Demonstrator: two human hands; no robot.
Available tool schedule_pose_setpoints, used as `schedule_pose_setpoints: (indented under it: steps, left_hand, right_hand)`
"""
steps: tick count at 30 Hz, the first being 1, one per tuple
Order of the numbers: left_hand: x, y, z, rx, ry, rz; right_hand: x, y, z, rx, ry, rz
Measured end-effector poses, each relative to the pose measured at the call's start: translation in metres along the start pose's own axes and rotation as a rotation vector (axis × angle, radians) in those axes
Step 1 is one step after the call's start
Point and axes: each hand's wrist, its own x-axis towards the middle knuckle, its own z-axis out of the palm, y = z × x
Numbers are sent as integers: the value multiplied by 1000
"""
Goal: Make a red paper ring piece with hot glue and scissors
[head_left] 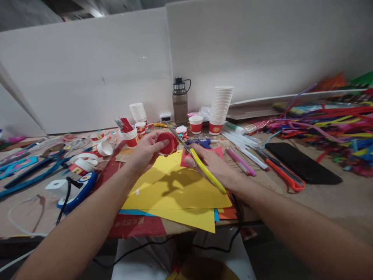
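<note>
My left hand (pixel 145 152) is closed around a small red paper cup (pixel 166 143), held on its side with the red inside facing me. My right hand (pixel 210 163) grips yellow-handled scissors (pixel 201 165). Their metal blades (pixel 174 134) point up and left, with the tips at the cup's rim. Both hands hover over sheets of yellow paper (pixel 175 186) that lie on the table, with red, blue and orange sheets beneath.
A tall stack of white cups (pixel 221 105), a grey water bottle (pixel 180 101) and loose red-and-white cups (pixel 196 124) stand at the back. Markers (pixel 241 161), an orange box cutter (pixel 284 175) and a black phone (pixel 301 167) lie right. Pipe cleaners (pixel 326 124) fill the far right. Cut cups (pixel 87 155) lie left.
</note>
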Motion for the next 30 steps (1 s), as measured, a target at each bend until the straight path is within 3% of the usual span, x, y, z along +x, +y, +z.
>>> schedule_pose_setpoints:
  steps: [30]
  left_hand:
    - [0, 2, -4, 48, 1, -9]
  right_hand:
    - [1, 0, -2, -38, -7, -9]
